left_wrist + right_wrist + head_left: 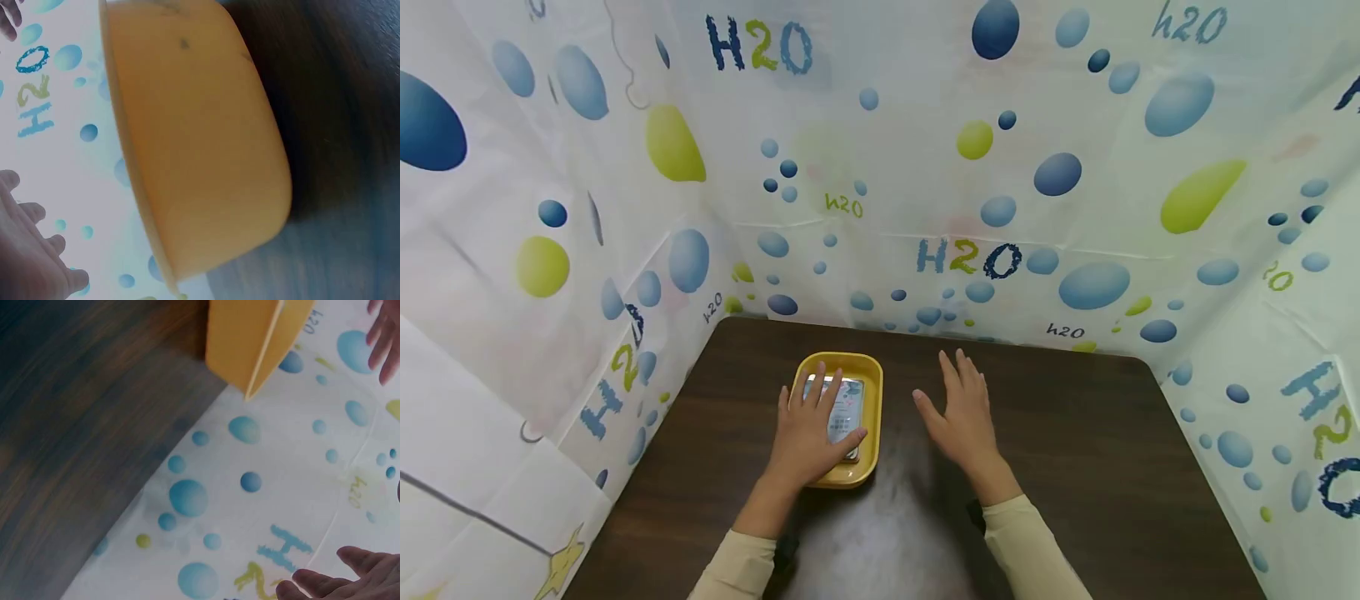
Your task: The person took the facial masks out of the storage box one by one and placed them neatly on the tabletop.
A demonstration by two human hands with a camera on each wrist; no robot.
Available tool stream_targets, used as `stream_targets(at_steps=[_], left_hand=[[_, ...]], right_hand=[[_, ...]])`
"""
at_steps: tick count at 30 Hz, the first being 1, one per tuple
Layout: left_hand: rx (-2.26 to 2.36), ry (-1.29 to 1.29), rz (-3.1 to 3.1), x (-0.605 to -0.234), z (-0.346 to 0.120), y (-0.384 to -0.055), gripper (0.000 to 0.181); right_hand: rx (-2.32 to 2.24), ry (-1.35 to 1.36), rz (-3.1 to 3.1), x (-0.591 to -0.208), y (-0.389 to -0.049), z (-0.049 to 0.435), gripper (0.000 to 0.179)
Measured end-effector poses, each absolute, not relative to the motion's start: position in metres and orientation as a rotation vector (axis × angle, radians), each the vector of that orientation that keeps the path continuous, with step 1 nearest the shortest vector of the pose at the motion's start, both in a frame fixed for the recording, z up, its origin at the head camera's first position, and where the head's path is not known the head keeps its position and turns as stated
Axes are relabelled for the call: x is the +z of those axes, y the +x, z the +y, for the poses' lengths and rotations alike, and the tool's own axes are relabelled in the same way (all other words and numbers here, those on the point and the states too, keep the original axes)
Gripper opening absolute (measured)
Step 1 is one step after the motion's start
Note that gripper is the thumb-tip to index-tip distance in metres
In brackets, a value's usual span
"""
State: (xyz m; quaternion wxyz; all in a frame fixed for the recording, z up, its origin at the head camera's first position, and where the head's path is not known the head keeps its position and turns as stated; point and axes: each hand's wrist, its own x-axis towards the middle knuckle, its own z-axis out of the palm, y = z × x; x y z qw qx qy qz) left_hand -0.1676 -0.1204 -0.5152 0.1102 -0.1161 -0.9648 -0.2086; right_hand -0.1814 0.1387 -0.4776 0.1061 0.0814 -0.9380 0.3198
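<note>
A yellow tray (870, 433) stands on the dark table, left of the middle. In it lies a flat rectangular thing (847, 410) with a pale blue, printed face, partly hidden by my left hand (808, 437). That hand hovers over the tray's left side with fingers spread, holding nothing. To the right of the tray, my right hand (962, 417) is held above the table, its fingers straight and nothing in it. The left wrist view shows the tray's outer wall (194, 150) close up, with left fingertips at lower left. Right fingers (319, 584) appear low in the right wrist view.
The dark wooden table (1097, 467) extends to the right of both hands. A white sheet (910, 150) printed with blue and green drops and H2O lettering hangs behind the table and along both sides.
</note>
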Motion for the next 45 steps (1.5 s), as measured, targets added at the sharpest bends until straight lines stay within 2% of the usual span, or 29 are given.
stream_targets(at_steps=[13,25,36,45], left_hand=[[-0.925,-0.262,-2.767,-0.527,-0.141,-0.163,0.111],[-1.007,-0.197,-2.732,-0.557,-0.151,-0.156,0.108],[-0.877,-0.209,-2.747,-0.574,-0.159,-0.152,0.115],[-0.726,-0.237,-2.763,-0.582,-0.16,-0.151,0.127]], right_hand=[[1.302,0.254,-2.669,-0.473,-0.188,0.107,0.079],[1.664,0.224,-2.527,-0.474,-0.196,0.074,0.074],[2.076,0.149,-2.332,-0.502,-0.2,0.034,0.07],[2.373,-0.028,-2.167,-0.533,-0.191,0.009,0.078]])
